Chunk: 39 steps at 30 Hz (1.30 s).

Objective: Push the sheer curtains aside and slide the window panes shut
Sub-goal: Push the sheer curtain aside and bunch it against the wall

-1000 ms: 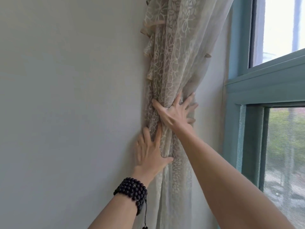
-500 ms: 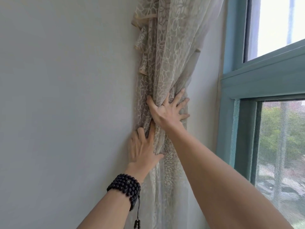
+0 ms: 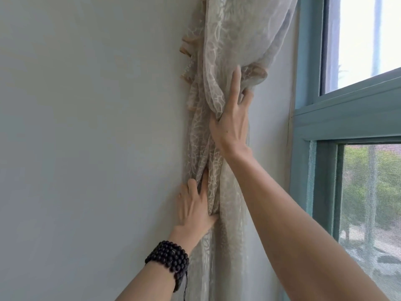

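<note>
A sheer patterned curtain hangs bunched against the wall, left of the window. My right hand is raised on the bunch, index finger straight up, the other fingers hooked into a fold. Lower down, my left hand, with a dark bead bracelet on its wrist, presses the gathered fabric against the wall, fingers partly tucked into the folds. The teal window frame fills the right side, with a clear upper pane and a lower pane behind mesh.
A plain pale wall takes up the whole left half. A strip of bare wall runs between the curtain bunch and the window frame. Trees and a street show outside through the mesh.
My right hand has slid up the curtain bunch and its spread fingers have closed into a fold. The left hand stays pressed on the fabric below.
</note>
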{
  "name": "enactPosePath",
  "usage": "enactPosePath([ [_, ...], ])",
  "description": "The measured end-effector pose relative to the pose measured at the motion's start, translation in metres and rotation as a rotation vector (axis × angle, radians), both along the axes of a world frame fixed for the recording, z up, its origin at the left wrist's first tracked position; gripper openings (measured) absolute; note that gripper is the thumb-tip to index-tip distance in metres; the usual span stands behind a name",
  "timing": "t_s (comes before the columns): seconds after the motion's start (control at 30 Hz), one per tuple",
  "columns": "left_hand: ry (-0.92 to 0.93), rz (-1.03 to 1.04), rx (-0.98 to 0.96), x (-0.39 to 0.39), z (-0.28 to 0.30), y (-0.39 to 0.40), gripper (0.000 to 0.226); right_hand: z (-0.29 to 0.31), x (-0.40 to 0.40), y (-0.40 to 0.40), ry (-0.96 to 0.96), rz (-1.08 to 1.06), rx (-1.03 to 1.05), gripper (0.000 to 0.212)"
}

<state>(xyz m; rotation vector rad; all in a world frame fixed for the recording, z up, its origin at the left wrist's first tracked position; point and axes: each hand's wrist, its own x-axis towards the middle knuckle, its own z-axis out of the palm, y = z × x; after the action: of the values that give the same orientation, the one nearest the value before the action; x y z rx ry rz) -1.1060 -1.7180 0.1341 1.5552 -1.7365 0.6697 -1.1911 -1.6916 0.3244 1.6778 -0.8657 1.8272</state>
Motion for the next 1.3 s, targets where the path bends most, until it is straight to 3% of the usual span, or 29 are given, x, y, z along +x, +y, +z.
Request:
enactPosePath([
  [0.17,-0.015,-0.001,-0.043,0.001,-0.001,0.002,0.112,0.001,0.000,0.003,0.070,0.033,-0.015,0.107],
  [0.37,-0.005,-0.012,-0.101,-0.003,0.000,-0.007,0.123,0.014,0.000,-0.031,0.063,-0.043,0.225,0.073],
  [0.5,0.010,-0.016,-0.089,-0.005,0.005,-0.007,0.120,0.020,0.007,-0.045,0.099,-0.097,0.309,0.063],
  [0.7,0.021,-0.013,-0.053,-0.002,0.012,-0.011,0.118,0.020,0.008,-0.056,0.113,-0.197,0.455,0.071],
  [0.93,0.058,-0.018,-0.064,-0.001,0.018,-0.012,0.108,-0.029,0.004,-0.061,0.167,-0.294,0.446,0.075],
  [1.1,0.050,0.021,-0.111,0.003,0.027,0.002,0.100,-0.049,-0.001,-0.053,0.118,-0.281,0.444,0.077],
  [1.3,0.079,-0.036,-0.080,0.015,0.038,0.037,0.109,-0.056,-0.011,-0.009,0.090,-0.201,0.481,0.078],
])
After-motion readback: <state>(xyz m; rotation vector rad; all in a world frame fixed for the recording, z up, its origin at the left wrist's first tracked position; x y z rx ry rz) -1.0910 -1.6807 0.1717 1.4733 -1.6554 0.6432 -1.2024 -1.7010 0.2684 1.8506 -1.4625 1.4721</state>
